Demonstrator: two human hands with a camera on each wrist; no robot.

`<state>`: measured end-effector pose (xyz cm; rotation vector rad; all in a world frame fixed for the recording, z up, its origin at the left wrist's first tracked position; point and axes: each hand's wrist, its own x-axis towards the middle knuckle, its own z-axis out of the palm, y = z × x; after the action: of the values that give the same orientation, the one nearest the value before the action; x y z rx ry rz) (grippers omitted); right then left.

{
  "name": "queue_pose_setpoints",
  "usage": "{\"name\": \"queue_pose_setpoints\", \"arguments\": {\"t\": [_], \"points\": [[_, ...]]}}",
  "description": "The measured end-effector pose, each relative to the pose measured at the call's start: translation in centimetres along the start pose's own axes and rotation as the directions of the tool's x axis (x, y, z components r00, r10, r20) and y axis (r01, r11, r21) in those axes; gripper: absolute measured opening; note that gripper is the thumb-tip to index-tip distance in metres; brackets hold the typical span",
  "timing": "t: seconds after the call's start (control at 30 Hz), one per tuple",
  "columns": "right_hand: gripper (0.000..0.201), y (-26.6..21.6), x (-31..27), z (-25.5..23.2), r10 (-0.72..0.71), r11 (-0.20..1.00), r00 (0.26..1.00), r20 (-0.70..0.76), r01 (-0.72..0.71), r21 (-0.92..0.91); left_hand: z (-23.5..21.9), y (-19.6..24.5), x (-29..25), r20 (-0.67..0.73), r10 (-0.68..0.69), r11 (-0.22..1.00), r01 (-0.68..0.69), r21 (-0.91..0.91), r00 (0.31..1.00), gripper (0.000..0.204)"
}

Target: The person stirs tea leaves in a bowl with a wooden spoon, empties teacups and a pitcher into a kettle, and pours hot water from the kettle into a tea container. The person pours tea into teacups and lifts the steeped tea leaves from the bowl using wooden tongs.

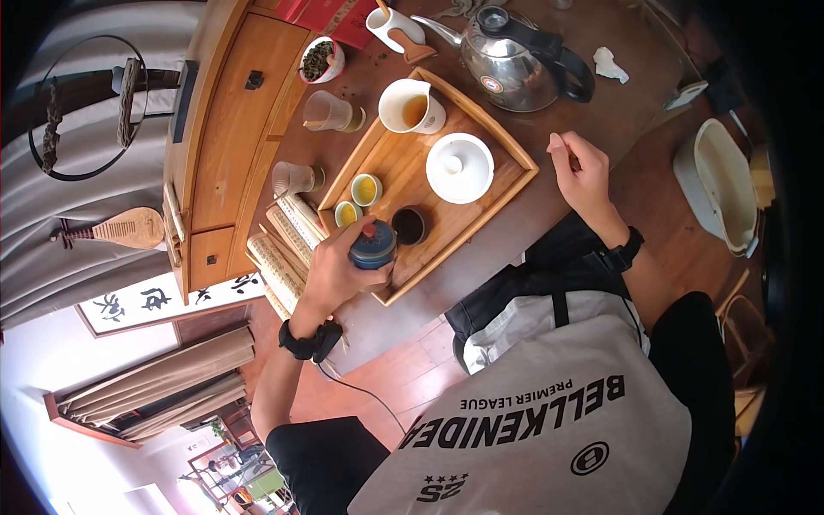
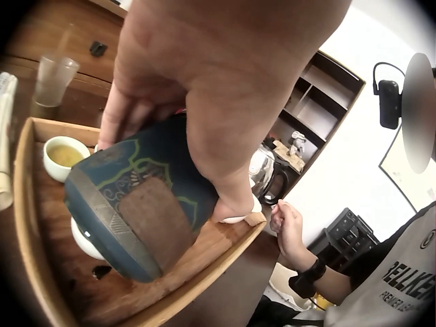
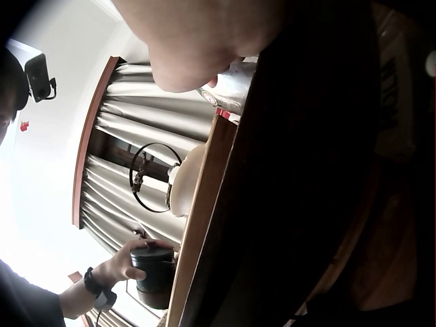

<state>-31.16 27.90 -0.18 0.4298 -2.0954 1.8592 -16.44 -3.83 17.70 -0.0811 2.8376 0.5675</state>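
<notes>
My left hand grips a blue tea canister from above, over the near left part of a wooden tray. A red knob tops its lid, and a brown label shows on its side in the left wrist view. Close by stand two small cups of yellow tea and a dark round cup. Farther along the tray are a white lidded bowl and a white pitcher with amber tea. My right hand rests near the table edge, its fingers loosely curled around nothing.
Behind the tray stand a steel kettle, a bowl of dry tea leaves and two clear glasses. Bamboo scrolls lie left of the tray. A crumpled tissue lies right of the kettle.
</notes>
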Motion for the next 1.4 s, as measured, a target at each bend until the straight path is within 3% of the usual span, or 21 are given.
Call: {"name": "queue_pose_setpoints", "arguments": {"t": [0.63,0.83,1.4], "points": [[0.025,-0.1,0.1,-0.1,-0.002,1.0,1.0,0.006,0.002,-0.006,-0.5,0.5,0.8,0.121,-0.032,0.999,0.028,0.036,0.992,0.066],[0.024,-0.1,0.1,-0.1,0.005,1.0,1.0,0.009,-0.005,0.003,-0.3,0.4,1.0,0.074,0.004,1.0,-0.005,0.019,0.997,0.063],[0.024,0.0,0.1,-0.1,-0.004,1.0,1.0,0.012,0.004,-0.002,-0.8,0.7,1.2,0.109,-0.016,1.0,0.016,0.0,0.994,0.06]]}}
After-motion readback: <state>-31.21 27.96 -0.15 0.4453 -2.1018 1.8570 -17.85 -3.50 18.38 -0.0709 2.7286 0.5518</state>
